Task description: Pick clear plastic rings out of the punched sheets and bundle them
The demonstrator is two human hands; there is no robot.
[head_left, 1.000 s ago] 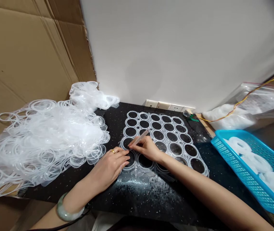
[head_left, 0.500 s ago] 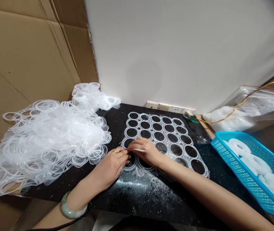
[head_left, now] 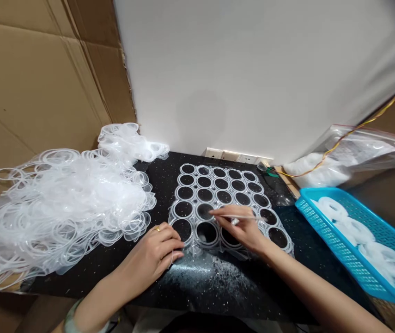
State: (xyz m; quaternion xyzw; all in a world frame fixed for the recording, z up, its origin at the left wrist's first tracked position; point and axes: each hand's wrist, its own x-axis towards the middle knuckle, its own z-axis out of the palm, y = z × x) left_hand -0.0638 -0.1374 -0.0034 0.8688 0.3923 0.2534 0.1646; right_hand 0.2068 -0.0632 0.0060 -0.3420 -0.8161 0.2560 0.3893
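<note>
A sheet of joined translucent plastic rings [head_left: 214, 196] lies in rows on the black speckled tabletop. My right hand [head_left: 244, 230] is over its near rows, fingers pinched around a thin pale stick-shaped tool [head_left: 242, 216] that lies nearly level; its exact kind I cannot make out. At the sheet's near left corner, my left hand [head_left: 159, 249] rests with its fingers curled together, the tips touching the edge ring. A thin clear edge shows by its fingertips, too small to name. A gold ring is on one left finger.
To the left spreads a big heap of clear ring sheets [head_left: 62, 203] against cardboard [head_left: 45, 83]. White powder [head_left: 218, 273] dusts the near tabletop. A blue basket [head_left: 353, 266] with white rings stands right, below a plastic bag [head_left: 356, 148] and a yellow-red wire. Sockets [head_left: 232, 155] line the wall.
My right hand has moved right, away from my left hand, with the stick-shaped tool. My left hand has drawn slightly back toward me and left. The view has shifted a little.
</note>
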